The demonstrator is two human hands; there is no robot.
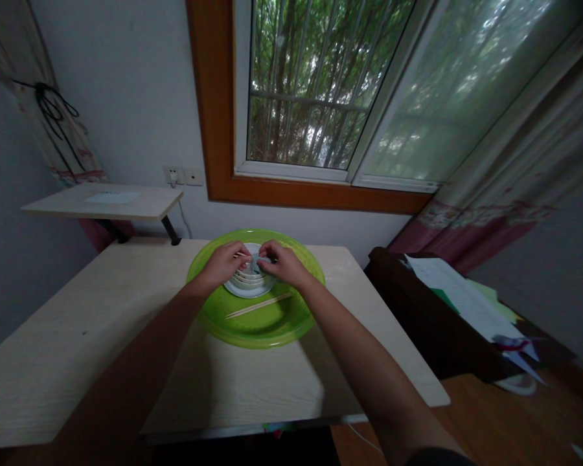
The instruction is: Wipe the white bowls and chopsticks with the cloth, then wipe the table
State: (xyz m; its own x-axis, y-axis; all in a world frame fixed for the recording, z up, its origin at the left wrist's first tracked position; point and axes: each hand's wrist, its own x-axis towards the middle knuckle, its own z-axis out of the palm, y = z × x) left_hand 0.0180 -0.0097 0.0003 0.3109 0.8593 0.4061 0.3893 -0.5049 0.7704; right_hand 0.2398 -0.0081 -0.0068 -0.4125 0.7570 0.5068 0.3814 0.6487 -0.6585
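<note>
Over a stack of white bowls (249,279), both hands are close together with their fingers pinched. My left hand (224,262) grips a thin pale stick, which looks like a chopstick, at its fingertips. Facing it, my right hand (284,262) is closed near a small greyish, film-like piece (255,264); what exactly its fingers hold is too small to tell. The bowls stand on a white plate (240,292), inside a large round green tray (214,323). A pair of wooden chopsticks (258,306) lies in the tray, in front of the plate.
The tray rests on a light wooden table (102,310). A small raised shelf (68,200) with a paper on it stands at the back left. To the right is a dark brown piece of furniture (408,304) bearing papers (459,291). Behind the table are a wall and window.
</note>
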